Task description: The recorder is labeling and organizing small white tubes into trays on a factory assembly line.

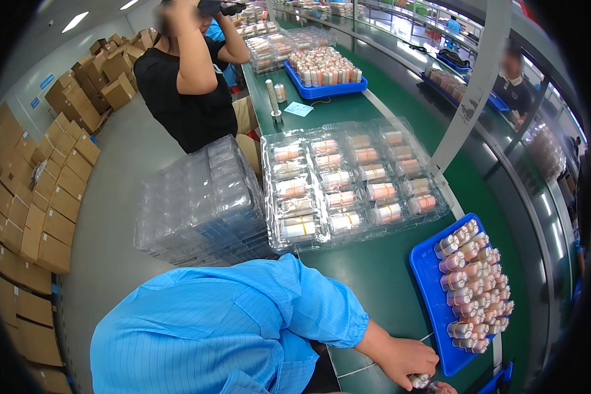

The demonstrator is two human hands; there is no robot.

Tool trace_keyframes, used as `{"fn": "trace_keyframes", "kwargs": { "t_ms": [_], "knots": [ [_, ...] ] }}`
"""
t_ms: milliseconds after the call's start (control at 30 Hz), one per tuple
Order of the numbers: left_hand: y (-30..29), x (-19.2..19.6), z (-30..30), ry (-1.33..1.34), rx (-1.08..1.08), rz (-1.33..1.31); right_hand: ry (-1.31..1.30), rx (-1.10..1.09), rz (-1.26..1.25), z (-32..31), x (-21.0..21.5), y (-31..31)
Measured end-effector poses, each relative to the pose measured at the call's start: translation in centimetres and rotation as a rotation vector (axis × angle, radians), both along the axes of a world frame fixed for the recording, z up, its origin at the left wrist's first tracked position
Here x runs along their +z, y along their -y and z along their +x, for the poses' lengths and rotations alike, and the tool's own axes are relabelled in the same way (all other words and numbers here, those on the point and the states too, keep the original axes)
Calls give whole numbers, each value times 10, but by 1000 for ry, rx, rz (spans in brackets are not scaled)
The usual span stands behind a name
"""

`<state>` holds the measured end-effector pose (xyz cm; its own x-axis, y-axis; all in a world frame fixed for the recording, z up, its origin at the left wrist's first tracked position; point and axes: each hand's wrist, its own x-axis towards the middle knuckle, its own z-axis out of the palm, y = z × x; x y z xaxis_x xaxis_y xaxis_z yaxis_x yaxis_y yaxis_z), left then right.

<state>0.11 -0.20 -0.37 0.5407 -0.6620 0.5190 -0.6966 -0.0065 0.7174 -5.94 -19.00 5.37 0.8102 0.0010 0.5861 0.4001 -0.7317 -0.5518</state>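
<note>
Gripping a small tube at the table's near edge, the left hand closes its fingers around it; the right hand is barely visible, grip unclear. Likely next: seating it in the clear tray, beside the blue tray.

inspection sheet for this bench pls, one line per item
surface: green bench, mostly covered.
job's things: small tube in left hand; blue tray of tubes beside it; clear blister tray partly filled.
clutter: stack of empty clear trays off the bench's left edge.
hands: left grips the tube; right hand barely in frame, state unclear.
cables: nothing seen.
surroundings: co-worker in black, cardboard boxes along the wall.
</note>
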Motion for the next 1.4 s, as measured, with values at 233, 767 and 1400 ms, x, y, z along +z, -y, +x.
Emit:
{"fn": "trace_keyframes", "kwargs": {
  "t_ms": [233, 767, 1400],
  "knots": [
    [1, -1, 0, 22, 18, -4, -91, -74, 133, -6, 13, -24],
    [2, -3, 0, 37, 24, -16, -161, 12, 111, -8, 10, -11],
    [2, -1, 0, -12, 17, 3, -222, -74, 92, -12, 21, -23]
  ]
}}
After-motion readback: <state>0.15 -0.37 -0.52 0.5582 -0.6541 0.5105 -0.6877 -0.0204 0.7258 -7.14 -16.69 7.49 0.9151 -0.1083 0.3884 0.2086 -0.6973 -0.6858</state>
